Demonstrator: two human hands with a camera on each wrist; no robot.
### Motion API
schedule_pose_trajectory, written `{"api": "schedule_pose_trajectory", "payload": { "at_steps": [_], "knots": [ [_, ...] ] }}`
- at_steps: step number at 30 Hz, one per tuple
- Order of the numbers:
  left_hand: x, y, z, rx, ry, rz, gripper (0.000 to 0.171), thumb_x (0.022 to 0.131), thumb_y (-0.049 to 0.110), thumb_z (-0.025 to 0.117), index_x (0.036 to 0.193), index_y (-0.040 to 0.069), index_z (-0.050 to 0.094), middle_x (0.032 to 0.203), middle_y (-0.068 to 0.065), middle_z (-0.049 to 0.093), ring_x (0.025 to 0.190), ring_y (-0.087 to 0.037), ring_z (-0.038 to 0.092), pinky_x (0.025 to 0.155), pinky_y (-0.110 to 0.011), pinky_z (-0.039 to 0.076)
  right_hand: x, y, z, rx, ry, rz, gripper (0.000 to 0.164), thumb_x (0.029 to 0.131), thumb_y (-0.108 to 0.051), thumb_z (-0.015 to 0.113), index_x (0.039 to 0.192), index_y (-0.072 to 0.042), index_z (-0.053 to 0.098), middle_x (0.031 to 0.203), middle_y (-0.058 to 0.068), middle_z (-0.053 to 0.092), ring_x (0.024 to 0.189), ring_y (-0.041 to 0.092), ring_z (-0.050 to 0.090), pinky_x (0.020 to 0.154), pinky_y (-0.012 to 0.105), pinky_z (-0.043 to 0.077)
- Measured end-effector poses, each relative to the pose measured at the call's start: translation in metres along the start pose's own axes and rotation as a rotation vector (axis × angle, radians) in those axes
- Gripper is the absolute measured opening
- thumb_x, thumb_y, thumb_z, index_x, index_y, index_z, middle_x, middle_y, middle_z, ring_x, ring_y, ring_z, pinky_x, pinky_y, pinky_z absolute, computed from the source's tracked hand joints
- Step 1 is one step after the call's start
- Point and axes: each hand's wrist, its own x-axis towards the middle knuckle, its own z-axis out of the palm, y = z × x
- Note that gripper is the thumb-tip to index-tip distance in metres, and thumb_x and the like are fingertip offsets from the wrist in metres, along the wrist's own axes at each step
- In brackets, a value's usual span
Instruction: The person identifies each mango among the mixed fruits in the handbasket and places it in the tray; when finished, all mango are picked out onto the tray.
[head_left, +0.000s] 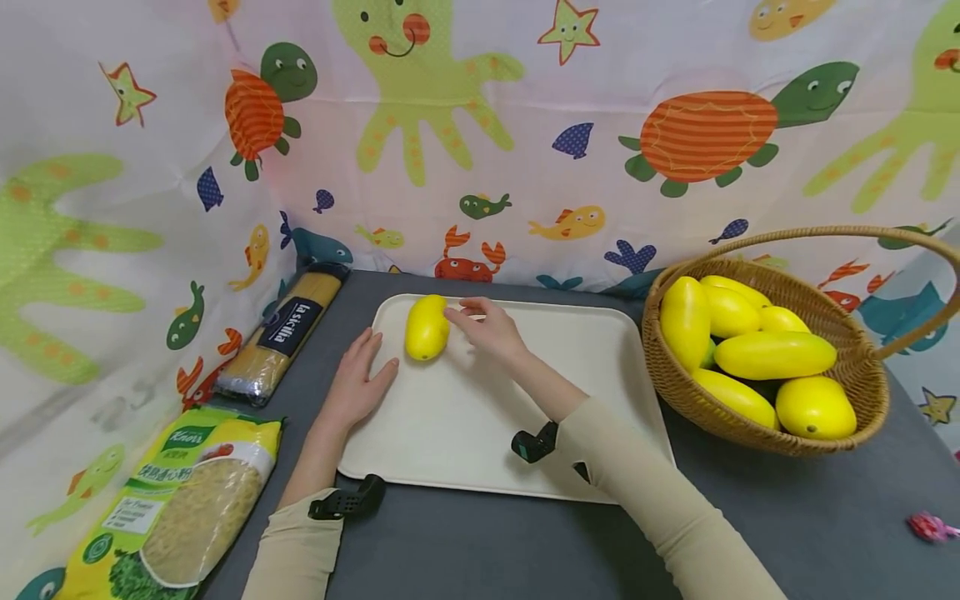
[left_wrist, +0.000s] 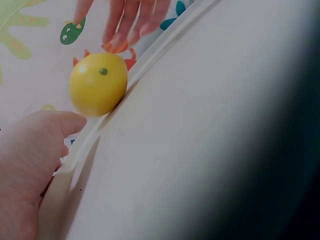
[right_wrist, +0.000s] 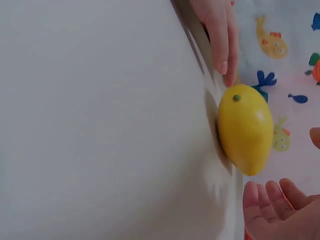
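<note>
A plump yellow mango [head_left: 427, 327] with a small green stem nub lies near the far left corner of a cream tray [head_left: 540, 392]. My left hand [head_left: 358, 385] rests at the tray's left edge with fingers relaxed, its thumb pointing toward the fruit. In the left wrist view that thumb tip comes close beside the mango [left_wrist: 98, 85]. On the fruit's other side is my right hand [head_left: 491, 329], fingers extended and loosely bent. The right wrist view shows a gap between its fingertips [right_wrist: 251, 192] and the mango [right_wrist: 245, 130]. Neither hand grips anything.
A wicker basket [head_left: 765, 437] with a tall handle holds several yellow fruits to the right of the tray. Packed spaghetti [head_left: 288, 329] and a yellow-green pasta bag [head_left: 187, 500] lie on the left. A patterned cloth [head_left: 480, 125] hangs behind. A small pink item [head_left: 932, 527] sits far right.
</note>
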Motion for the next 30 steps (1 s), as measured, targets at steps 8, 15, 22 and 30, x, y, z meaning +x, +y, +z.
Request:
{"api": "schedule_pose_trajectory", "payload": {
  "at_steps": [8,15,22,30],
  "knots": [
    [0.002,-0.002,0.000,0.019,0.009,0.018,0.064,0.099,0.032,0.054,0.150,-0.001,0.032,0.160,-0.018,0.018,0.145,-0.039,0.016,0.113,-0.058,0.018,-0.038,-0.008,-0.046,0.057,-0.104,0.012,0.051,0.094,-0.039,0.064,0.137,-0.015,0.052,0.128,0.003,0.056,0.117,0.025,0.054,0.095,0.037,0.049],
    [0.001,-0.003,-0.002,0.025,0.004,0.007,0.065,0.099,0.033,0.054,0.150,-0.001,0.032,0.160,-0.018,0.016,0.145,-0.039,0.016,0.113,-0.059,0.017,-0.076,-0.008,-0.091,0.037,-0.179,-0.045,0.050,0.096,-0.032,0.063,0.140,-0.010,0.050,0.134,0.008,0.054,0.118,0.027,0.054,0.097,0.040,0.048],
    [0.000,-0.002,-0.001,0.026,-0.008,0.005,0.067,0.099,0.034,0.054,0.151,-0.002,0.031,0.160,-0.019,0.015,0.145,-0.040,0.015,0.112,-0.060,0.016,-0.113,-0.003,-0.145,-0.119,-0.196,-0.178,0.044,0.097,-0.030,0.062,0.135,-0.012,0.053,0.131,0.008,0.056,0.114,0.025,0.054,0.090,0.040,0.050],
    [0.000,-0.001,0.003,0.041,-0.010,0.015,0.067,0.099,0.034,0.054,0.150,-0.002,0.031,0.160,-0.019,0.014,0.145,-0.041,0.014,0.112,-0.061,0.016,-0.147,0.004,-0.222,-0.420,-0.058,-0.284,0.035,0.097,-0.029,0.062,0.128,-0.014,0.061,0.125,0.005,0.061,0.108,0.023,0.059,0.083,0.037,0.052]
  ]
}}
